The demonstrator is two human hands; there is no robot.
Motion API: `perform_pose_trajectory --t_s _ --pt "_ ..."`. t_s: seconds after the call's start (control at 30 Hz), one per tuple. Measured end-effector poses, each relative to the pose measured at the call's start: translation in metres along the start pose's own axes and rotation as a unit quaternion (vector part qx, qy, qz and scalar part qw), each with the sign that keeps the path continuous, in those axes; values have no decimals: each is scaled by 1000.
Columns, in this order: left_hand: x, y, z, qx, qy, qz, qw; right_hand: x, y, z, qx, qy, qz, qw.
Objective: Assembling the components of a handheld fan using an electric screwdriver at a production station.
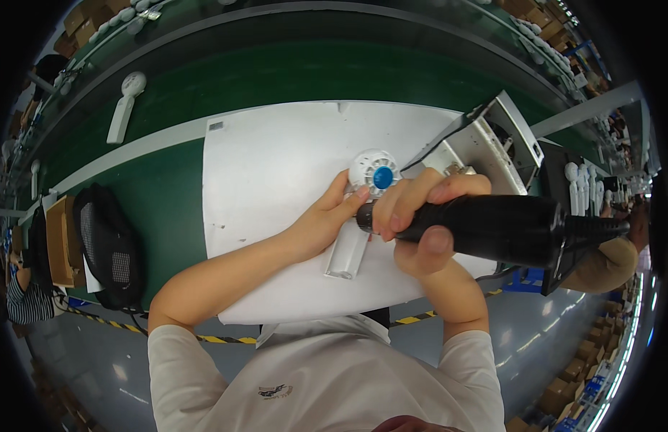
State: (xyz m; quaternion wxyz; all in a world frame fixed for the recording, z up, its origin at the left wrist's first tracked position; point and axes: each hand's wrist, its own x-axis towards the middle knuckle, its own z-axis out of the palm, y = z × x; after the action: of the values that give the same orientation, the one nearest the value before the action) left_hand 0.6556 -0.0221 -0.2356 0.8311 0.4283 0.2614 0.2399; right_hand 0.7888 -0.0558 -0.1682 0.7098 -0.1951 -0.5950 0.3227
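My left hand [330, 212] is closed around the neck of a white handheld fan [348, 248], whose round vented head with a blue centre points away from me. The fan lies on a white work mat [269, 165]. My right hand [427, 209] grips a black electric screwdriver [492, 223], held sideways with its nose toward the left at the fan's neck. The tip is hidden behind my left fingers, so I cannot tell whether it touches the fan.
A metal box-like device [485, 147] stands at the mat's far right. Another white fan [125, 108] lies on the green belt at far left. A black bag [107, 248] and a cardboard box [62, 241] sit on the left. Several white fans [582, 187] stand at right, near another person's arm [600, 266].
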Motion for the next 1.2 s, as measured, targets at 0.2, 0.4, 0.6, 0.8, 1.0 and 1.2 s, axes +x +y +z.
perform_pose_trajectory --t_s 0.2,0.4,0.6,0.8,1.0,1.2 --pt "-1 -3 0 12 -20 50 998 18 -63 -35 22 112 -42 993" --pt "-1 -2 6 -23 -19 53 998 18 -67 -49 -230 189 -133 945" --pt "-1 -1 1 15 -23 58 998 7 -60 -24 -88 120 -44 988" --pt "-3 -1 2 32 -21 55 998 -3 -41 -18 -39 42 -65 996" --pt "-4 -1 4 55 -22 69 996 -6 -30 -17 -82 26 -64 994" --pt "-5 2 5 87 -37 78 992 -8 -34 -18 -74 43 -64 994"
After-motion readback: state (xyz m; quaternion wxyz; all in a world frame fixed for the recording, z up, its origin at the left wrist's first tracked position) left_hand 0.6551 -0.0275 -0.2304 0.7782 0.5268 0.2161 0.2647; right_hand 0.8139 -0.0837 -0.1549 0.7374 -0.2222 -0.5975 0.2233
